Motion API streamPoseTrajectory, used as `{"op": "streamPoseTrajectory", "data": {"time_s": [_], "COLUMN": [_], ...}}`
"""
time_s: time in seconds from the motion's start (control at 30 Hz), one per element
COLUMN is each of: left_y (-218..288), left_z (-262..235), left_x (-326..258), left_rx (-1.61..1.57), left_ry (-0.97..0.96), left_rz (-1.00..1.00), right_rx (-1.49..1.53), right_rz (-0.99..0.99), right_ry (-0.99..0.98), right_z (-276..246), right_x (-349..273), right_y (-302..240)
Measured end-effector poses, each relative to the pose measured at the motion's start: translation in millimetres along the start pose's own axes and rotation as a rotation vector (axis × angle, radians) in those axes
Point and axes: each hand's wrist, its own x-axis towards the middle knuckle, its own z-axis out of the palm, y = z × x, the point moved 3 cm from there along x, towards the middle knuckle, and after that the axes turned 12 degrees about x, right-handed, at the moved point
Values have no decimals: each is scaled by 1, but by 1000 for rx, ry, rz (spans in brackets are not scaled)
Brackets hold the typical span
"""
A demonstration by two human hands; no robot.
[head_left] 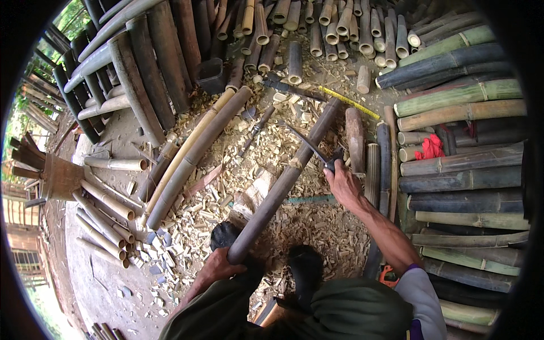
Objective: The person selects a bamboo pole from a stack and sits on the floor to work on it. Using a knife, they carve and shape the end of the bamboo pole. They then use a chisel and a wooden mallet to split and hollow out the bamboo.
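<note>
We've got our left hand (217,266) wrapped around the near end of a long, dark grey-brown bamboo pole (275,198), which slants away beside a pale wooden block (256,191) over a thick litter of pale chips (195,243). Our right hand (344,186) is gripping the black handle (330,165) of a slim, dark metal blade (307,143) crossing the pole; we honestly can't tell if they're touching.

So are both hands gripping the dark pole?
No: only the left hand grips the pole, at its near end, while the right hand holds a tool.
</note>
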Motion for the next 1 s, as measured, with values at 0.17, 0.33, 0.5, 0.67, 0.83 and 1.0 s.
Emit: {"op": "streamPoseTrajectory", "data": {"time_s": [0.17, 0.33, 0.5, 0.67, 0.83, 1.0], "left_y": [-10, -11, -4, 4, 6, -35], "left_z": [6, 9, 5, 5, -6, -37], "left_x": [-11, -15, -19, -20, -22, -21], "left_rx": [199, 182, 183, 213, 244, 73], "left_ry": [195, 185, 204, 233, 309, 152], "left_rz": [-91, -118, -107, -150, -192, -65], "right_rx": [110, 284, -103, 4, 535, 1510], "right_rz": [-184, 227, -8, 477, 338, 595], "right_ry": [-344, -420, -331, 38, -245, -324], "right_z": [5, -1, 10, -70, -11, 2], "right_x": [-36, -10, -7, 43, -14, -53], "right_y": [-97, -90, -59, 39, -38, -85]}}
